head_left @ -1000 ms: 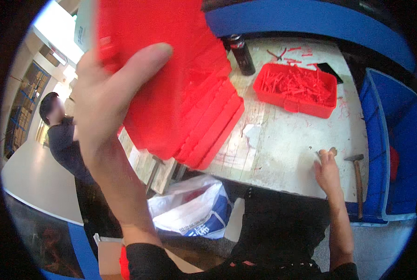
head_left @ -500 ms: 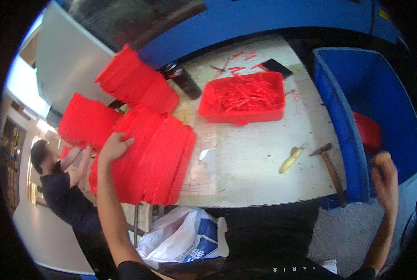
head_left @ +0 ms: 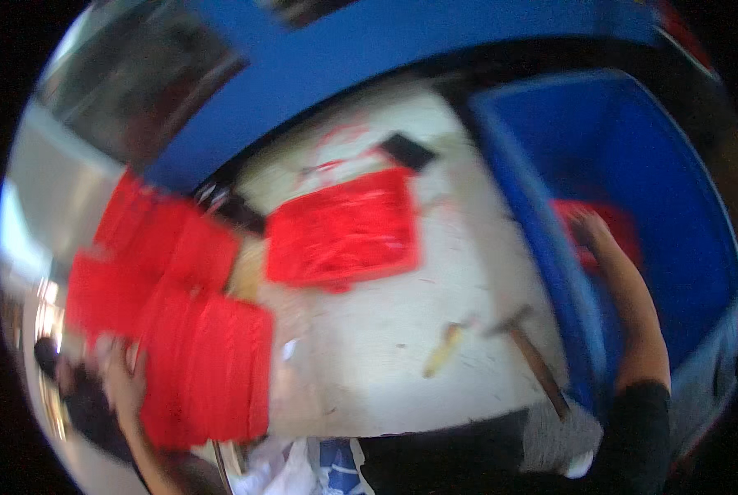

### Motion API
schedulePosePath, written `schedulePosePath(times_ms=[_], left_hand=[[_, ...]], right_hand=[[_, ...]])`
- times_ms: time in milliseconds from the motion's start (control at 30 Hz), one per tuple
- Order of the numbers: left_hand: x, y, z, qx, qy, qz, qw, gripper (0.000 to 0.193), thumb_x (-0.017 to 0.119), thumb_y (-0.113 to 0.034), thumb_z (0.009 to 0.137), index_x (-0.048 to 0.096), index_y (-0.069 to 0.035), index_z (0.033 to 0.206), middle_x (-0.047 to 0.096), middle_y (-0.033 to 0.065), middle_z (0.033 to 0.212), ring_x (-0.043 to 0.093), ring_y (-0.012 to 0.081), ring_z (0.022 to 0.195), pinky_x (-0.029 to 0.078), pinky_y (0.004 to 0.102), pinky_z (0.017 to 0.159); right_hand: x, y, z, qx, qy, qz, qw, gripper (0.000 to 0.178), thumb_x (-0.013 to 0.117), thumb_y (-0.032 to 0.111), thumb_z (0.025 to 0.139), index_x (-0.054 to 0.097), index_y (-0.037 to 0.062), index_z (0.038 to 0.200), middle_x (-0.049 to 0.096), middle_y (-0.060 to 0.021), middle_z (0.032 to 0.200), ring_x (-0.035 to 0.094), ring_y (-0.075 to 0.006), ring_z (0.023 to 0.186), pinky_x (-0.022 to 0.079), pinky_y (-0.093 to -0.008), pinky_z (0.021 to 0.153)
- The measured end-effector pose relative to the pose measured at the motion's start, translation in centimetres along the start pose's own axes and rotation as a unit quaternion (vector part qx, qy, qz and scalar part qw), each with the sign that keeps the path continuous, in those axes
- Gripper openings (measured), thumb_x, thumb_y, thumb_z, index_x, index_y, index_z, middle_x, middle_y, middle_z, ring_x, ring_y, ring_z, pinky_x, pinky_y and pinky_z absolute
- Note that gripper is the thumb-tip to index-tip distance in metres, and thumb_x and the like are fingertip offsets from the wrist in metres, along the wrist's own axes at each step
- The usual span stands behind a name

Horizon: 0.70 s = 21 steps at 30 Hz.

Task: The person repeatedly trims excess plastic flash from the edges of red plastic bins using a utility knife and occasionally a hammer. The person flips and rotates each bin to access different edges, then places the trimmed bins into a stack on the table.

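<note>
Motion blurs the whole view. My left hand point(head_left: 124, 386) lies against the near left side of the piled red plastic pieces point(head_left: 208, 363), with thumb and fingers apart. My right arm reaches down into the big blue bin point(head_left: 521, 194) on the right. There my right hand point(head_left: 591, 231) touches a red plastic piece point(head_left: 620, 235) lying inside; smearing hides how its fingers are set. Between the hands, a red tray point(head_left: 336, 279) full of thin red plastic strips stands on the pale table point(head_left: 348, 363).
A hammer point(head_left: 538, 367) and a yellow-handled tool point(head_left: 443, 353) lie near the bin. Behind the tray are a flat black object point(head_left: 407, 152) and a dark can point(head_left: 241, 213). A co-worker point(head_left: 80, 404) stands at far left. A white-and-blue bag point(head_left: 282, 469) sits below the table edge.
The view has swung to the right. My right hand has moved from the bin's near rim down into it, onto the red piece. My left hand stays at the red pile, lower on its left side.
</note>
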<state>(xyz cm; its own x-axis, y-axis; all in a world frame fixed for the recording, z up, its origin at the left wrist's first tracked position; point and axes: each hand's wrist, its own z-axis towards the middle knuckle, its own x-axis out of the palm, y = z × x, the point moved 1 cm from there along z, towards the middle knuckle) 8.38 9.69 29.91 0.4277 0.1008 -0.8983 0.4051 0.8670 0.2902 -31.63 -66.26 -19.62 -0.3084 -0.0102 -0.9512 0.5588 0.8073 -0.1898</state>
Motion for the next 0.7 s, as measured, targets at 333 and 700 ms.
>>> schedulePosePath(times_ms=[333,700], left_hand=[[12.7,-20.3,-21.8,-0.018,0.447,-0.628,0.636,0.027,0.059,-0.024,0.103,0.062,0.000,0.091,0.060,0.0056,0.074,0.057,0.0134,0.073,0.047,0.0325,0.066],[15.2,-29.2,-26.1,0.156,0.413,-0.820,0.365,0.020,0.055,-0.021,0.104,0.057,-0.004,0.094,0.056,0.0012,0.075,0.054,0.0097,0.071,0.044,0.0294,0.065]], right_hand=[[3.2,-5.5,5.7,0.061,-0.054,0.067,0.994,0.061,0.075,0.028,0.083,0.054,0.0087,0.136,0.055,-0.0163,0.140,0.056,-0.0277,0.122,0.049,-0.0425,0.102],[-14.5,-11.5,-5.4,0.032,-0.302,0.464,0.832,0.085,0.088,0.028,0.076,0.043,0.0015,0.144,0.059,-0.0209,0.132,0.059,-0.0266,0.113,0.051,-0.0417,0.098]])
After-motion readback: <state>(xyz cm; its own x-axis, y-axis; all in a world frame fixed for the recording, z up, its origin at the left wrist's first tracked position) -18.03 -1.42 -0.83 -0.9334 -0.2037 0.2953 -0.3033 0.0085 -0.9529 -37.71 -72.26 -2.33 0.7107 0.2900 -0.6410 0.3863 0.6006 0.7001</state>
